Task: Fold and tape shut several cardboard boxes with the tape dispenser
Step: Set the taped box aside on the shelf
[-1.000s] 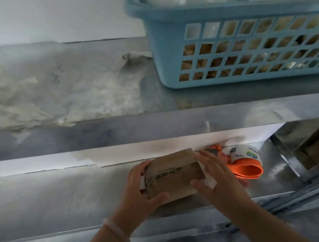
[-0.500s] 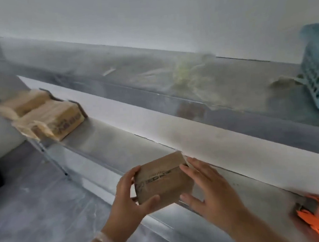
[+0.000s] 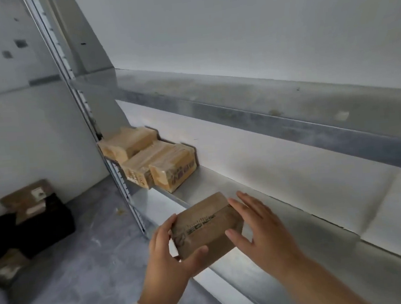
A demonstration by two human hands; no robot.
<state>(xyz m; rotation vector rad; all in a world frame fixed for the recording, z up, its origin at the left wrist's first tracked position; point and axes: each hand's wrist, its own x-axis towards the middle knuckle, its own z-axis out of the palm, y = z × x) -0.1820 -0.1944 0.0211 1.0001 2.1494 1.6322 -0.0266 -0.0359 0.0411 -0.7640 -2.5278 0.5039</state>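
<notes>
A small closed cardboard box (image 3: 204, 226) with dark print on its side is held above the front edge of the metal shelf (image 3: 221, 181). My left hand (image 3: 166, 259) grips its left end, thumb under the near face. My right hand (image 3: 262, 231) lies flat against its right end with the fingers spread. Three taped boxes (image 3: 162, 167) sit together at the far left end of the same shelf. The tape dispenser is out of view.
An upper shelf (image 3: 263, 107) runs above, with a white wall behind. The shelf upright (image 3: 81, 101) stands at left. On the grey floor at left are a black crate (image 3: 43, 228) and flat cardboard pieces (image 3: 26, 196).
The view has swung left along the shelf; the blue basket and orange tape dispenser have left the frame. Both hands have carried the box leftward, nearer the taped boxes.
</notes>
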